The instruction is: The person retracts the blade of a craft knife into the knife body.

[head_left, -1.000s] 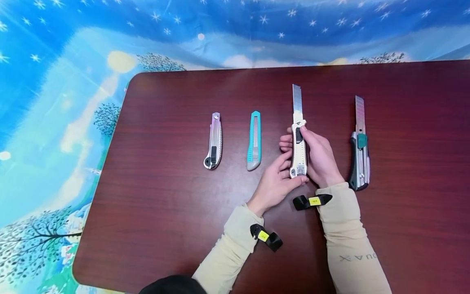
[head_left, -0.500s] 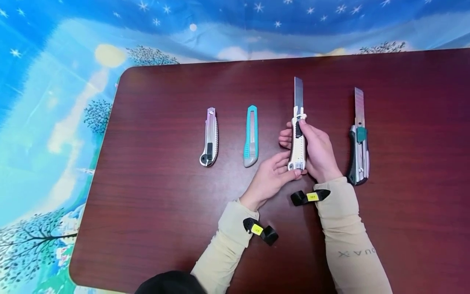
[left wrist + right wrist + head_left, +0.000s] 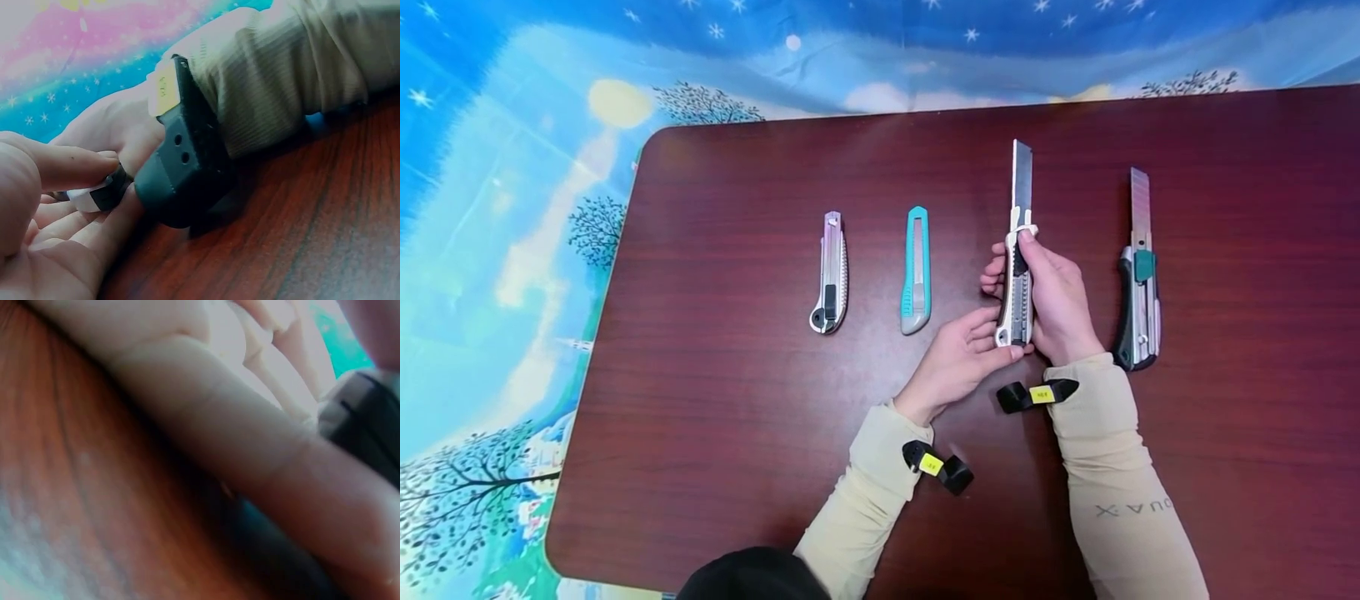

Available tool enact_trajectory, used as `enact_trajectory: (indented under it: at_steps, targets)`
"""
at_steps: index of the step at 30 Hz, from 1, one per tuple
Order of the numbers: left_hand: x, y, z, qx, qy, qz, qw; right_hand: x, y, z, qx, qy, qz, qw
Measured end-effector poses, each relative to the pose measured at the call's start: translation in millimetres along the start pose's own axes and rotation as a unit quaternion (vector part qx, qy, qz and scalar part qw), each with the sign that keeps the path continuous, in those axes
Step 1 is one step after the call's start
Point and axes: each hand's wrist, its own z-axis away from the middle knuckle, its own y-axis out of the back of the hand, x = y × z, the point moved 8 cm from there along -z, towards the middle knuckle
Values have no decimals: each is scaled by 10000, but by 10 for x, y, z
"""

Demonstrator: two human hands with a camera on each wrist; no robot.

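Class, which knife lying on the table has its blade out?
The rightmost knife, with the green slider. The teal knife and silver knife show no protruding blade; the white knife is held.

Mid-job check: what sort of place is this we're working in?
Probably a staged tabletop recording spot, though the wider room is out of view. A reddish-brown table stands against a printed blue cloth with trees and snowflake-like shapes, and black devices with yellow labels sit at both wrists.
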Motion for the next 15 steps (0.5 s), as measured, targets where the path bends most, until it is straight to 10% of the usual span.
enact_trajectory:
  at_steps: [15]
  targets:
    - [-156, 9, -72, 38, -52, 120, 9999, -23, 0, 3, 55, 287, 87, 9995]
